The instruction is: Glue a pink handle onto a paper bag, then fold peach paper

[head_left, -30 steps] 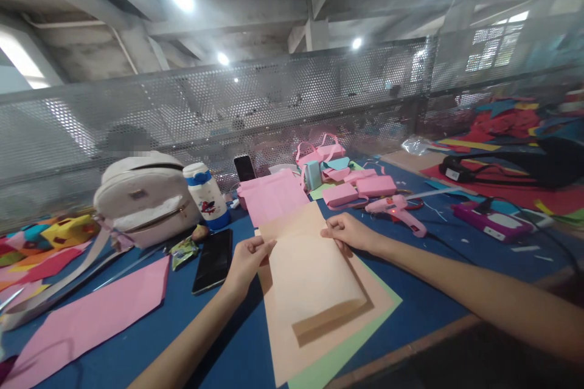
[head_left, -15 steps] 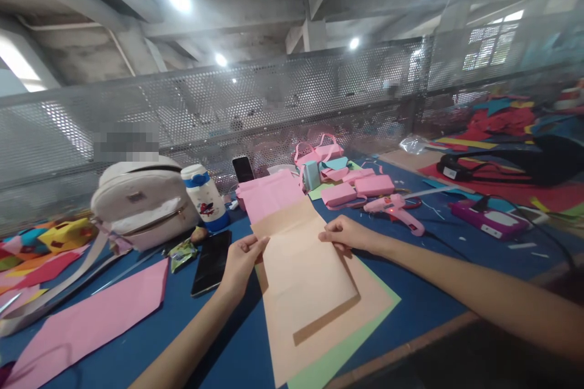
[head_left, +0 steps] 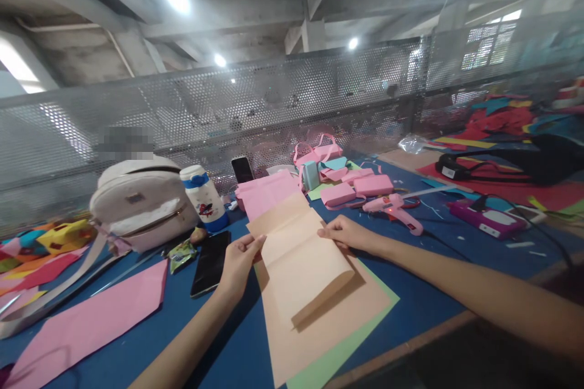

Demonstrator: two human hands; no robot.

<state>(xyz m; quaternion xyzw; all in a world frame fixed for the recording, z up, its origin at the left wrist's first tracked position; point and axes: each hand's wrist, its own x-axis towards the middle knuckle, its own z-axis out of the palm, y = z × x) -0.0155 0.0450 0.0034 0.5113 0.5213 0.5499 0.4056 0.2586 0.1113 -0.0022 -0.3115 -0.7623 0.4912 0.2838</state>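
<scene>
Peach paper [head_left: 305,273] is pinched at opposite edges by left hand [head_left: 239,258] and right hand [head_left: 350,236]; underlying green sheet [head_left: 325,364] is partly hidden.

Bare, slender-fingered left grip [head_left: 239,260] and right grip [head_left: 350,234], slim bare forearms [head_left: 194,322].
</scene>
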